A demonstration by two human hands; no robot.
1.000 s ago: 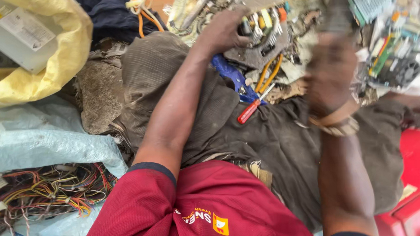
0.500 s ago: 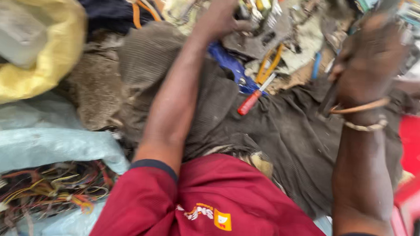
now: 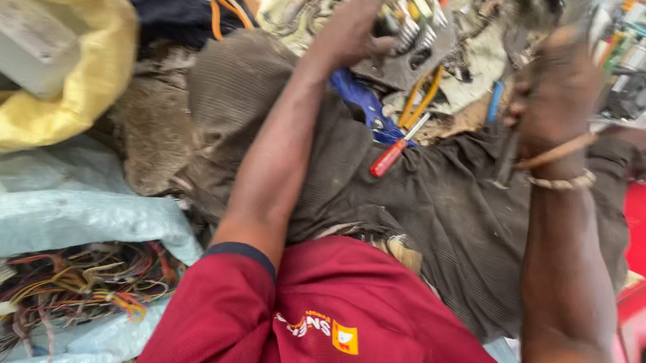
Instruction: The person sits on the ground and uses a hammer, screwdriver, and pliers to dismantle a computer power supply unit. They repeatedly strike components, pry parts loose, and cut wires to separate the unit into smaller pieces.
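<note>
The left hand reaches forward into a heap of scrap electronics, its fingers curled down on a grey metal part; the blur leaves it unclear whether they truly grip it. The right hand is raised near the top right, closed around a thin dark tool whose end hangs below the fist; two bracelets circle that wrist. Between the forearms, a red-handled screwdriver lies on the brown trousers over the person's lap, just beside a blue-handled tool and orange-handled pliers. To the left sit a yellow sack holding a grey box, a pale blue bag, and a tangle of coloured wires. Circuit boards lie at top right.
</note>
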